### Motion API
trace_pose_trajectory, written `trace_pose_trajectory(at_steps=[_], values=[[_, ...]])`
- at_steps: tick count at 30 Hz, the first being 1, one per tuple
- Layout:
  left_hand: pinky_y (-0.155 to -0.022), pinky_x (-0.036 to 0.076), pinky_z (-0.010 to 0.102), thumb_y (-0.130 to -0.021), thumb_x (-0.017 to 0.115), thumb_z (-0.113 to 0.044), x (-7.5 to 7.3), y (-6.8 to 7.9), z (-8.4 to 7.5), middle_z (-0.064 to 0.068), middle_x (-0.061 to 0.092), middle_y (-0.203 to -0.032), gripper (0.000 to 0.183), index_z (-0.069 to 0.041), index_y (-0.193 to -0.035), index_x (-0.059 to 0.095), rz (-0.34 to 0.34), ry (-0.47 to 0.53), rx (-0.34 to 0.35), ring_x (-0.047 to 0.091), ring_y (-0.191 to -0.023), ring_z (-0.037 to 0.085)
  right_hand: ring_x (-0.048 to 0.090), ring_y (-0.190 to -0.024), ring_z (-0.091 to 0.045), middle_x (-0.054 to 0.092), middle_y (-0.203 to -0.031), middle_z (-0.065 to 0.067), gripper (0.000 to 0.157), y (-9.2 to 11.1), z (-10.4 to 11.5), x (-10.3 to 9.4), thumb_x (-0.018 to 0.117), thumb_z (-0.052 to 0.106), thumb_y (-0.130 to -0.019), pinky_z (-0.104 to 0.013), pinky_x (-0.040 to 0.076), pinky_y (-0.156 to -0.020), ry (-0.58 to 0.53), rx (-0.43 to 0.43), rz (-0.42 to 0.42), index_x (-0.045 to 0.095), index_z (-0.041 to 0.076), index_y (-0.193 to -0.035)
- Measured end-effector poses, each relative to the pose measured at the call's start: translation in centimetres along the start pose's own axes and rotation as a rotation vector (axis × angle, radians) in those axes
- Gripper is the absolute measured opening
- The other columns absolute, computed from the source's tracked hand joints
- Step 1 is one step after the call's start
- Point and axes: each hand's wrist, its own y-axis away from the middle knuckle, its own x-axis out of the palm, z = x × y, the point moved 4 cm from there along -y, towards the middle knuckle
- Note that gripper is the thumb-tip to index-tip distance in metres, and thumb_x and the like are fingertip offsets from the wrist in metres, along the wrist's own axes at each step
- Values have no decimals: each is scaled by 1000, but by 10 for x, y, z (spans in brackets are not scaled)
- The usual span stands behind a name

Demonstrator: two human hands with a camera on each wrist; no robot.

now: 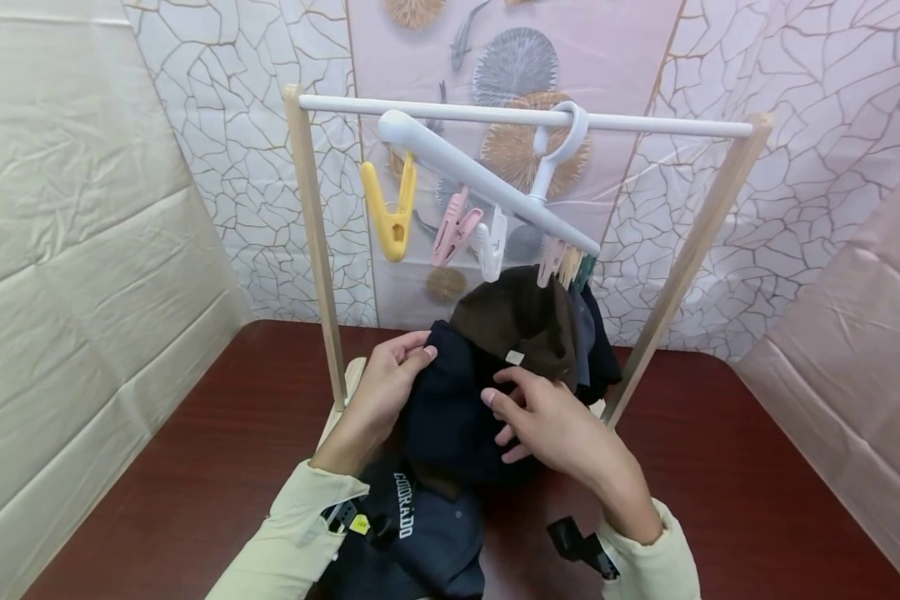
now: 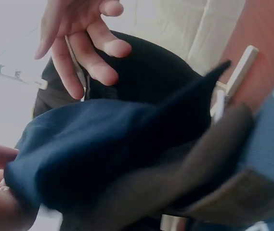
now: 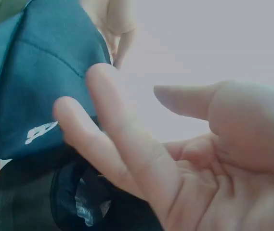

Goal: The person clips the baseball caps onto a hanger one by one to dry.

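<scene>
Thumb and fingers of my left hand (image 1: 390,387) pinch the edge of a navy cap (image 1: 446,417), held up in front of the rack. In the left wrist view the navy cap (image 2: 93,139) hangs from that pinch. My right hand (image 1: 551,421) is beside the cap with its fingers spread, apparently holding nothing; the right wrist view shows its palm. Just behind, a brown cap (image 1: 510,312) and other dark caps hang from clothespins at the low end of a white hanger (image 1: 487,179). Below lies a dark cap with COLORADO lettering (image 1: 442,525).
A wooden rack with a white bar (image 1: 645,124) stands on the dark red table (image 1: 217,450). Along the tilted hanger are a yellow clothespin (image 1: 393,217), a pink clothespin (image 1: 453,229) and a white clothespin (image 1: 491,246). Cloth walls close in both sides and the back.
</scene>
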Motion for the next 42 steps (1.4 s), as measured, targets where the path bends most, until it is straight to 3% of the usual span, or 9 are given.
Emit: trace_pose_trajectory(at_steps=[6, 12, 15, 19, 22, 25, 31, 37, 42], values=[[-87, 54, 23, -106, 55, -9, -5, 8, -19, 11, 74, -117, 32, 4, -133, 68, 23, -39, 46, 67, -97, 11, 77, -97, -28, 69, -126, -20, 54, 11, 11, -1, 52, 27, -114, -44, 64, -72, -216, -93, 127, 37, 0, -158], [-82, 55, 27, -104, 55, -10, -7, 16, -42, 7, 74, -106, 28, 2, -123, 71, 79, -74, 128, 66, -92, 18, 74, -106, -31, 64, -126, -26, 51, 30, 25, -4, 49, 27, -114, -47, 64, -70, -294, -227, 192, 40, -2, -155], [-82, 56, 29, -105, 54, -10, -8, 21, -50, 8, 74, -105, 28, 3, -122, 71, 105, -82, 157, 66, -92, 19, 76, -97, -29, 66, -118, -25, 41, 32, 30, -7, 50, 20, -114, -46, 64, -67, -295, -310, 76, 50, -5, -146], [-81, 56, 28, -104, 53, -8, -10, 27, -59, 6, 73, -102, 26, 4, -120, 71, 137, -108, 197, 66, -90, 18, 73, -83, -24, 70, -108, -17, 25, 31, 34, -11, 56, 14, -111, -37, 62, -69, -241, -416, -212, 66, -2, -128], [-81, 54, 27, -102, 54, -5, -11, 31, -64, 5, 72, -101, 25, 6, -117, 71, 183, -132, 233, 64, -89, 17, 71, -85, -24, 71, -108, -13, 17, 31, 36, -11, 60, 12, -109, -30, 59, -76, -214, -495, -387, 71, 4, -119], [-82, 53, 26, -99, 54, -2, -11, 35, -71, 6, 73, -104, 24, 6, -113, 72, 246, -185, 291, 64, -91, 16, 68, -102, -23, 69, -116, -8, 14, 31, 39, -8, 63, 5, -106, -24, 57, -87, -213, -604, -461, 72, 5, -116], [-76, 55, 29, -99, 52, 1, -3, 46, -81, 9, 70, -100, 23, 0, -108, 73, 426, -240, 394, 65, -84, 18, 62, -125, -22, 63, -134, -5, 24, 31, 47, 1, 65, -4, -102, -27, 49, -108, -152, -780, -427, 69, 5, -124], [-73, 54, 30, -102, 52, -4, 3, 55, -86, 3, 71, -97, 25, -9, -109, 75, 495, -295, 421, 63, -80, 18, 66, -109, -15, 69, -121, 6, 21, 31, 45, 5, 63, 12, -107, -26, 52, -97, -44, -762, -347, 69, 18, -127], [-78, 54, 32, -103, 52, 1, 10, 60, -85, 8, 72, -102, 24, -4, -112, 74, 582, -244, 444, 63, -87, 19, 63, -97, -14, 67, -108, 6, 19, 29, 42, 4, 54, 26, -112, -27, 50, -88, -11, -836, -301, 70, 18, -117]])
